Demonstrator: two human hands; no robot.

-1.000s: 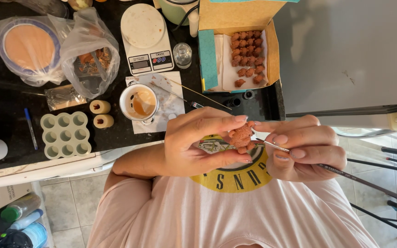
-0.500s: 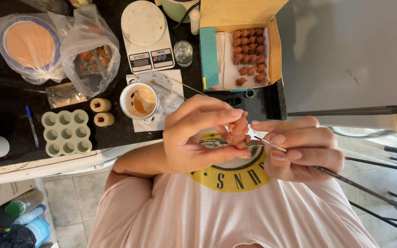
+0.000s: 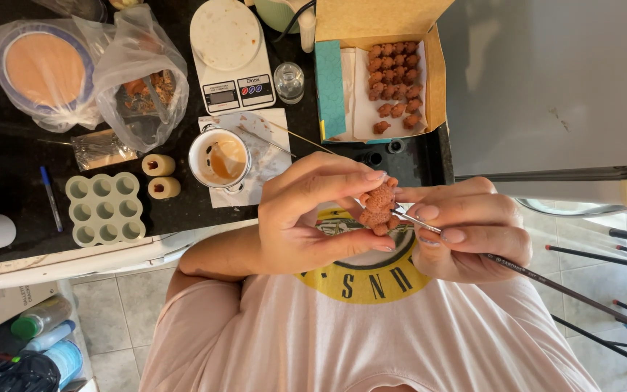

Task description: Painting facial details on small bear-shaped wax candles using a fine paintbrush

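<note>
Left hand [image 3: 306, 218] pinching brown bear figure [image 3: 378, 205] between thumb and fingertips. Right hand [image 3: 466, 231] closed on thin brush [image 3: 546, 279], tip touching figure's right side.

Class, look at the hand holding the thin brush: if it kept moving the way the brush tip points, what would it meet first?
Probably the small brown bear-shaped figure pinched in the left hand; the right hand aims its thin brush at it, tip apparently touching.

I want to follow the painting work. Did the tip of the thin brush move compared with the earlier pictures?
Yes. The brush in the right hand came leftward, judged against the shirt print, and its tip now meets the small brown figure in the left hand.
</note>
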